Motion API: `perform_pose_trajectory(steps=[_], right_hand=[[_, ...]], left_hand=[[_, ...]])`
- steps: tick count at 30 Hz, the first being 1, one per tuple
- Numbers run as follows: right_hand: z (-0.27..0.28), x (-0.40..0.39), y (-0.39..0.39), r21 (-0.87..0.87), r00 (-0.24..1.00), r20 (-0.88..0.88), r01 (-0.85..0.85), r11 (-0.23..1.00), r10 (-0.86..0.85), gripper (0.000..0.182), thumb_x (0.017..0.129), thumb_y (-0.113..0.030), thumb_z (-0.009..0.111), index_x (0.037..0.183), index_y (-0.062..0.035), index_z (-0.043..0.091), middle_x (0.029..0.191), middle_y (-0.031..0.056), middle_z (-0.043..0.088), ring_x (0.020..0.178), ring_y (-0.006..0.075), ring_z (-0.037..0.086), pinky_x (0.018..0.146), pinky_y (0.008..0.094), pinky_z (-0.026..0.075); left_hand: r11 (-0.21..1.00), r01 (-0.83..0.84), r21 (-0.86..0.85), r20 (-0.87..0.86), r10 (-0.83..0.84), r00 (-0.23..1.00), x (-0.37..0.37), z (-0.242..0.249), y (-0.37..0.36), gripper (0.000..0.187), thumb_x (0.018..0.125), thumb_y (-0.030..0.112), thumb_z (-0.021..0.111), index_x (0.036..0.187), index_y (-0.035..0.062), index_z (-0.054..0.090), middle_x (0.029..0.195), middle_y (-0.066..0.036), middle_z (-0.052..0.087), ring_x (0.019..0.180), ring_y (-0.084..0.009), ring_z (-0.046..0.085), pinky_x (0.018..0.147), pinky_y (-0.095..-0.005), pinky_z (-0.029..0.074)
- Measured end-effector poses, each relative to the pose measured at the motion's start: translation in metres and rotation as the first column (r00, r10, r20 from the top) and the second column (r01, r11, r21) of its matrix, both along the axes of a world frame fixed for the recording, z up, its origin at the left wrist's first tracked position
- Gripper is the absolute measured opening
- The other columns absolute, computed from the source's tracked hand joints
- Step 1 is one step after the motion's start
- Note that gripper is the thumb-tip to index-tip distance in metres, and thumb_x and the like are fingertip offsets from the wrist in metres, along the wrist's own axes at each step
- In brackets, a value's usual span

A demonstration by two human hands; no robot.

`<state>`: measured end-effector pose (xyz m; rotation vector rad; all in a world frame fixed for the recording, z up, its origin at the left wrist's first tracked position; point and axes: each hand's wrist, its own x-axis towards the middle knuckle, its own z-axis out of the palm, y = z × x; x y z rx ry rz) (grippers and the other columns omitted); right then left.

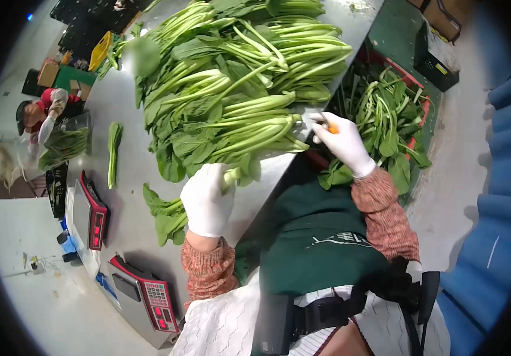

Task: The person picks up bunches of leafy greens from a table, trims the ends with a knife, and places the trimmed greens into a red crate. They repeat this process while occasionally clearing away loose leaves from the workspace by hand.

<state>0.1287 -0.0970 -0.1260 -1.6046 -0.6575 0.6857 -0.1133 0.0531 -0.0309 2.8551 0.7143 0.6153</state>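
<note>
My left hand [208, 199], in a white glove, is closed around a leafy green stalk [230, 177]; leaves stick out on both sides of the fist. My right hand [339, 141], also gloved, is closed on a small knife with an orange handle [331, 127], its blade pointing toward the cut stem ends. A large pile of leafy greens [225, 89] covers the metal table [134, 207] just beyond both hands. Some loose leaves [165, 216] lie left of my left hand.
A red crate [424, 113] of greens stands right of the table. Two red scales [148, 293] [96, 216] sit at the left, near a lone bunch [113, 154]. Another person [48, 113] handles bagged greens at far left. A black crate [433, 65] is at upper right.
</note>
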Motion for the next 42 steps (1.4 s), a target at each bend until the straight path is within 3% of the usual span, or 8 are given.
perform_pose_trajectory(steps=[6,11,15,22,28,36,38,42], right_hand=[[-0.013,-0.008,0.044,-0.23,0.912,0.4,0.003,0.973,0.091,0.047,0.083,-0.045,0.067,0.103,-0.0032,0.069,0.093,0.0203,0.068,0.089,0.0367,0.066,0.081,0.0412,0.052],[-0.012,-0.017,0.045,0.053,0.989,0.133,-0.069,0.996,0.061,0.029,0.084,-0.015,0.076,0.106,-0.0023,0.065,0.091,0.0034,0.067,0.07,0.0059,0.055,0.065,0.0258,0.047],[0.064,-0.038,0.034,0.271,0.935,-0.301,-0.104,0.957,0.187,0.025,0.081,-0.005,0.077,0.103,-0.0039,0.064,0.09,-0.0014,0.065,0.078,0.0043,0.056,0.07,0.0205,0.048],[0.096,-0.034,0.019,0.443,0.989,-0.038,-0.112,0.889,0.143,0.025,0.09,-0.011,0.071,0.112,-0.0001,0.064,0.097,0.0032,0.068,0.087,0.0068,0.06,0.076,0.0239,0.051],[0.098,-0.028,-0.02,0.057,0.723,0.669,0.185,0.981,-0.175,0.042,0.08,-0.007,0.067,0.122,-0.0108,0.061,0.094,0.0146,0.07,0.077,0.0341,0.068,0.067,0.0401,0.056],[0.063,0.038,-0.056,0.165,0.9,0.27,0.307,0.937,-0.342,0.036,0.088,-0.007,0.062,0.124,-0.0006,0.058,0.084,0.0173,0.07,0.07,0.0243,0.071,0.064,0.0342,0.054],[-0.01,0.099,-0.083,-0.112,0.961,0.137,0.257,0.96,-0.241,0.027,0.095,-0.014,0.056,0.114,0.0056,0.059,0.083,0.0142,0.072,0.068,0.0178,0.07,0.061,0.0311,0.053],[-0.088,0.122,-0.148,-0.4,0.884,0.06,0.448,0.8,-0.464,0.03,0.098,-0.026,0.051,0.093,0.0001,0.064,0.067,0.0073,0.07,0.05,0.0109,0.057,0.047,0.028,0.044]], left_hand=[[0.997,0.074,-0.015,0.036,-0.073,0.997,0.021,-0.013,-0.001,0.023,0.072,0.003,0.074,0.091,0.0085,0.063,0.083,-0.01,0.062,0.074,-0.0295,0.063,0.066,-0.0365,0.05],[0.994,0.099,-0.038,0.054,-0.097,0.994,0.045,-0.013,-0.006,0.041,0.072,0.007,0.077,0.111,0.0099,0.067,0.1,-0.009,0.068,0.09,-0.0293,0.064,0.078,-0.0365,0.053],[0.982,0.164,0.095,0.104,-0.174,0.979,0.056,0.007,-0.002,0.053,0.067,0.01,0.081,0.117,0.0082,0.065,0.099,-0.009,0.068,0.088,-0.0308,0.062,0.078,-0.0381,0.052],[0.983,0.183,0.004,0.171,-0.181,0.968,0.068,0.047,-0.007,0.047,0.065,0.008,0.081,0.11,0.009,0.068,0.086,-0.007,0.067,0.08,-0.027,0.06,0.073,-0.0366,0.051],[0.962,0.187,0.198,0.087,-0.207,0.974,0.103,0.059,-0.035,0.04,0.064,0.008,0.078,0.103,0.0066,0.067,0.084,-0.007,0.065,0.079,-0.0269,0.06,0.07,-0.0365,0.051],[0.89,0.41,0.2,0.282,-0.453,0.846,0.159,0.087,-0.075,0.043,0.063,0.007,0.078,0.104,0.0057,0.067,0.089,-0.008,0.067,0.08,-0.0273,0.061,0.072,-0.0351,0.051],[0.884,0.449,0.133,0.465,-0.456,0.759,0.166,0.1,-0.07,0.038,0.068,0.003,0.079,0.104,0.0039,0.068,0.091,-0.009,0.067,0.081,-0.024,0.063,0.074,-0.0322,0.051],[0.631,0.637,-0.443,0.874,0.145,0.465,0.148,0.126,-0.021,0.024,0.089,0.009,0.069,0.111,-0.0009,0.066,0.098,-0.006,0.067,0.08,-0.0133,0.062,0.075,-0.0286,0.051]])
